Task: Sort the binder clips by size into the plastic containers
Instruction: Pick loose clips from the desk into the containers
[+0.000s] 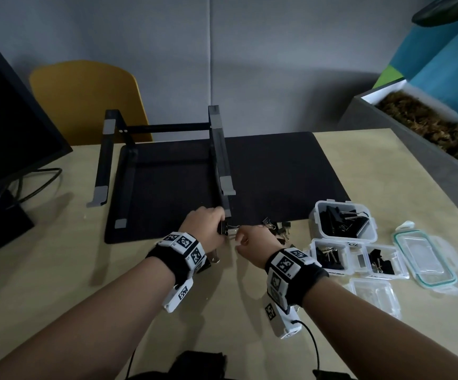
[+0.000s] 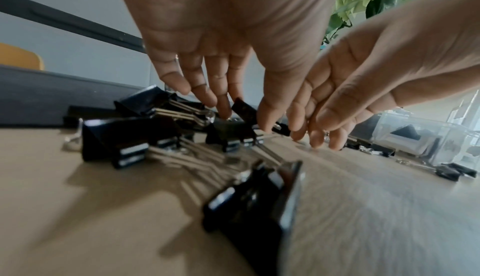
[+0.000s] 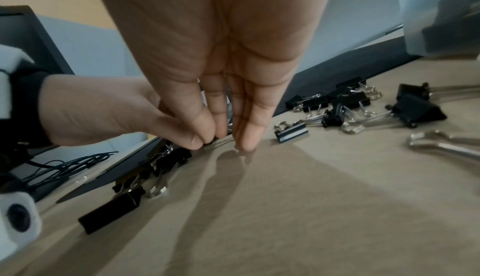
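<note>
My left hand (image 1: 220, 228) pinches a black binder clip (image 1: 224, 229) by its body at the front edge of the dark desk mat (image 1: 277, 174). My right hand (image 1: 239, 237) meets it from the right, thumb and fingertips (image 3: 246, 135) closed on the clip's wire handle just above the table. More loose clips (image 1: 277, 229) lie beyond the right hand, and several larger ones (image 2: 124, 137) lie under my left wrist. To the right stand a large clear container (image 1: 318, 215) of big clips and two small containers (image 1: 313, 249) (image 1: 399, 259) that also hold clips.
A black laptop stand (image 1: 217, 149) rises on the mat just behind my hands. Loose container lids (image 1: 425, 256) (image 1: 376, 294) lie at the right. A monitor (image 1: 8, 127) with cables stands at the left, and a planter ledge (image 1: 414, 138) borders the table's right side.
</note>
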